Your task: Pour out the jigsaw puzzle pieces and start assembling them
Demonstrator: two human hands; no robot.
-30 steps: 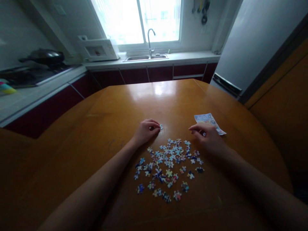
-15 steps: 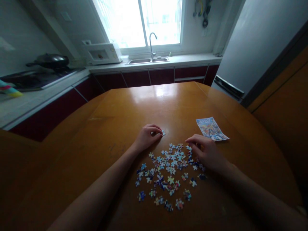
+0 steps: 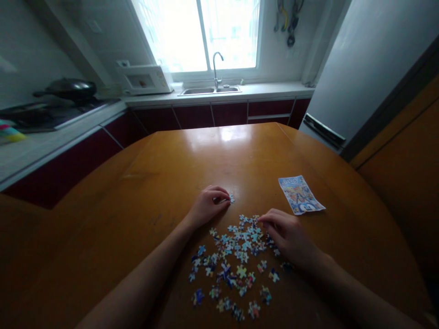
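Observation:
My left hand (image 3: 210, 205) rests on the table beyond the loose pieces, its thumb and forefinger closed on a small pale-blue jigsaw piece (image 3: 232, 198). My right hand (image 3: 286, 233) hovers over the right edge of a scattered heap of jigsaw pieces (image 3: 242, 240). Its thumb and fingers are pinched together beside the pieces at the heap's far edge, and whether a piece sits between them is hidden. Blue, white, purple and yellow-green pieces lie in the heap, several of them apart at the near side. Part of the heap is covered by my right hand.
A printed picture sheet (image 3: 301, 194) lies on the wooden table (image 3: 164, 173), beyond my right hand. Behind the table are a counter with a sink (image 3: 199, 91), a white microwave (image 3: 146, 80) and a wok on the stove (image 3: 70, 89). A fridge (image 3: 370, 68) stands at the right.
My right hand has shifted slightly left and nearer to me, along the heap's edge. My left hand stays at its piece. The whole view has tilted up a little.

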